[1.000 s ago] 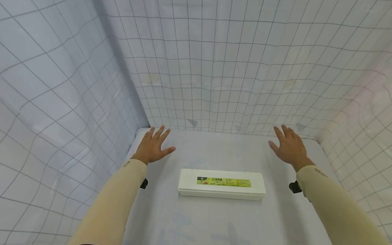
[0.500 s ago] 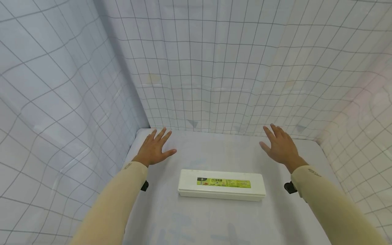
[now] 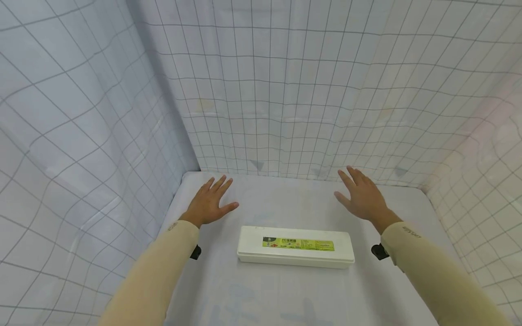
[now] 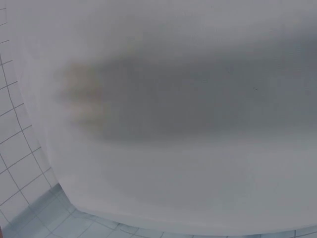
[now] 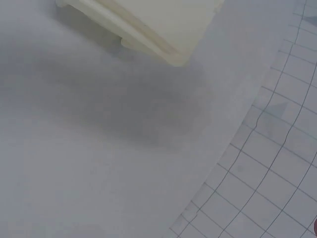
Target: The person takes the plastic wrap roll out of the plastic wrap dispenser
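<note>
A long white lidded box (image 3: 295,260) with a yellow-green printed label (image 3: 298,243) lies crosswise on the white surface in the head view. Beyond its left end my left hand (image 3: 209,202) hovers with fingers spread, holding nothing. On the other side my right hand (image 3: 364,197) is likewise spread and holds nothing, past the box's right end. Neither hand touches the box. One end of the box (image 5: 163,29) shows at the top of the right wrist view. The left wrist view has only the surface with a hand's shadow (image 4: 173,99).
White sheets with a dark grid pattern (image 3: 277,90) hang behind and on both sides of the white table (image 3: 281,199). Black straps (image 3: 380,251) are on both wrists, below the beige sleeves (image 3: 424,267).
My right hand has moved left, toward the box. My left hand has shifted slightly right and nearer to me. The box has stayed where it was.
</note>
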A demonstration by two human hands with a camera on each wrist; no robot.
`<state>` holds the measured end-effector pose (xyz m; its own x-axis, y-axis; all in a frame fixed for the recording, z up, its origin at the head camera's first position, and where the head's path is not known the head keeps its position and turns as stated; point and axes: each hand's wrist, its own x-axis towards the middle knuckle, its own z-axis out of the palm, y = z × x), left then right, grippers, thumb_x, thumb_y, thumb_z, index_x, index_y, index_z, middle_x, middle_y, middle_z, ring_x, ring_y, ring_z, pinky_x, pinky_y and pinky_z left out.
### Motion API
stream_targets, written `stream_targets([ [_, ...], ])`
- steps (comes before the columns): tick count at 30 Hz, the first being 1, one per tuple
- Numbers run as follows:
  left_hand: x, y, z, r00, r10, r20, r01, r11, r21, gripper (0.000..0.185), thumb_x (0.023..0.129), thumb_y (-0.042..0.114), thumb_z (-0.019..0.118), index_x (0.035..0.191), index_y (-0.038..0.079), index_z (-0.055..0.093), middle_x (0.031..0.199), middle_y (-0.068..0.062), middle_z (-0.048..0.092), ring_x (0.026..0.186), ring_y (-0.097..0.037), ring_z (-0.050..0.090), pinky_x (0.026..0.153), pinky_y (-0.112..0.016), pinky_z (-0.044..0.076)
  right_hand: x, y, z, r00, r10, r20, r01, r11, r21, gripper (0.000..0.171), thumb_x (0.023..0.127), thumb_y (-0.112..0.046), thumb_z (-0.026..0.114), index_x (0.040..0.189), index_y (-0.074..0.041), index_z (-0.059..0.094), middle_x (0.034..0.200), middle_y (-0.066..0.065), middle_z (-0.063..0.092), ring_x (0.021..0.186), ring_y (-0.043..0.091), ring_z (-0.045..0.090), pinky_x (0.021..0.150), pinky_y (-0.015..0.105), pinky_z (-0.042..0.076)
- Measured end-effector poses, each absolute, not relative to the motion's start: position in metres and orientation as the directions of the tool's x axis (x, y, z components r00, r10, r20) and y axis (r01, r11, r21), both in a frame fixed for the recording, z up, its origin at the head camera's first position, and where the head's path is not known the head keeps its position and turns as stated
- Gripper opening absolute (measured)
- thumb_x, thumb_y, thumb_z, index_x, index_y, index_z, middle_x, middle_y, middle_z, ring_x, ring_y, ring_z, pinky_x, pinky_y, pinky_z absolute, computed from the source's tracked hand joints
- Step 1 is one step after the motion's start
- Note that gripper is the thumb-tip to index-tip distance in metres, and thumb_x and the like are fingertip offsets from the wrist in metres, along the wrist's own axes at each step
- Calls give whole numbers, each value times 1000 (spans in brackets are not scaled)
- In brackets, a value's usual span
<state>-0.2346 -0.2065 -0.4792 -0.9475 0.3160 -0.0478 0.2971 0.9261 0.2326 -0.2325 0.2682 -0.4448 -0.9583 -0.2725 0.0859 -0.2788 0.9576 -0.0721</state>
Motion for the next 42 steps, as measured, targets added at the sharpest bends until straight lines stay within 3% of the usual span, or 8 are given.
stream_targets([
  [10, -232, -198, -489, -937, 349, -21, 328, 897, 295, 91, 95, 71, 51, 165, 22, 21, 172, -8, 18, 157, -44, 15, 130, -60, 16, -228, 256, -444, -948, -304, 91, -313, 944, -109, 77, 102, -48, 55, 163, -14, 24, 169, 20, 22, 153, 46, 25, 124, 65, 28],
  [18, -227, -192, -494, -934, 356, 0, 332, 871, 361, 91, 93, 71, 55, 164, 22, 25, 171, -10, 22, 155, -44, 23, 127, -62, 24, -226, 247, -450, -934, -335, 121, -351, 924, -150, 85, 93, -54, 67, 160, -13, 34, 165, 19, 32, 148, 45, 36, 119, 65, 37],
  [26, -220, -187, -499, -934, 354, -41, 309, 862, 402, 90, 93, 69, 57, 164, 25, 23, 173, -5, 19, 158, -39, 20, 127, -61, 24, -217, 234, -450, -929, -368, 45, -369, 911, -185, 89, 90, -59, 69, 160, -16, 33, 166, 15, 31, 149, 43, 36, 120, 64, 36],
  [37, -209, -182, -514, -930, 363, -56, 305, 848, 434, 89, 93, 69, 57, 164, 29, 22, 173, -1, 19, 158, -38, 21, 126, -63, 25, -209, 222, -454, -895, -440, 71, -445, 876, -184, 89, 88, -61, 70, 159, -19, 37, 165, 14, 35, 148, 41, 40, 119, 63, 38],
  [42, -203, -179, -517, -922, 383, -54, 321, 836, 445, 89, 92, 69, 58, 164, 30, 23, 173, 1, 18, 158, -38, 20, 126, -65, 25, -205, 215, -458, -859, -503, 99, -512, 849, -129, 91, 87, -63, 70, 159, -19, 37, 166, 14, 33, 149, 41, 37, 121, 62, 36],
])
